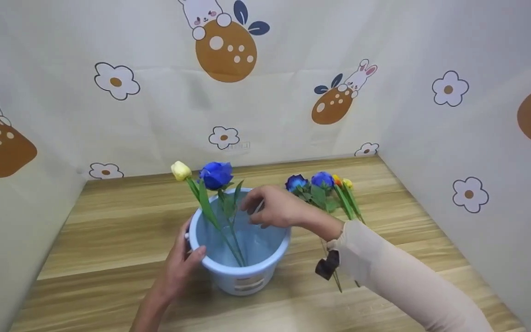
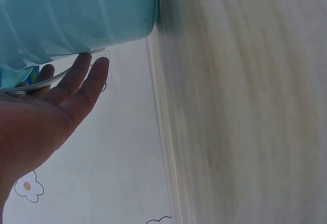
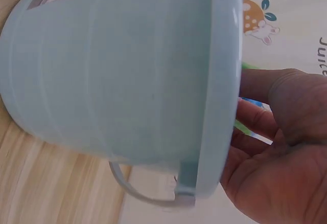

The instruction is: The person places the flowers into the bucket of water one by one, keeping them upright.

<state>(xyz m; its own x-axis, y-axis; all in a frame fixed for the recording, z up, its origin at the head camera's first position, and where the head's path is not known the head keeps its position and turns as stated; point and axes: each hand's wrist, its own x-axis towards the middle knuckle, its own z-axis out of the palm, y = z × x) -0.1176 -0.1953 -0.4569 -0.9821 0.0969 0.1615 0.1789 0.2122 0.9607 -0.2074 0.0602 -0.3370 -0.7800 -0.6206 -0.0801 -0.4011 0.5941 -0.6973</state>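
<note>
A light blue bucket [image 1: 240, 272] stands upright on the table. Inside it lean a pale yellow tulip [image 1: 181, 171] and a blue rose [image 1: 216, 175], heads above the far left rim. My left hand [image 1: 180, 263] rests on the bucket's left side, thumb at the rim; in the left wrist view its nearly straight fingers [image 2: 87, 83] touch the outer wall beside the handle [image 2: 38, 85]. Over the bucket's right part hangs my right hand [image 1: 274, 207], fingers loosely bent, near the rose stem and with nothing seen in its grasp. The right wrist view shows it behind the rim [image 3: 222, 81].
Right of the bucket lie more flowers: a dark blue rose [image 1: 296, 182], a blue rose [image 1: 323, 180], an orange tulip [image 1: 337, 180] and a yellow tulip [image 1: 348, 183]. My right forearm covers part of their stems. Printed cloth walls [image 1: 274, 106] enclose the wooden table [image 1: 122, 235].
</note>
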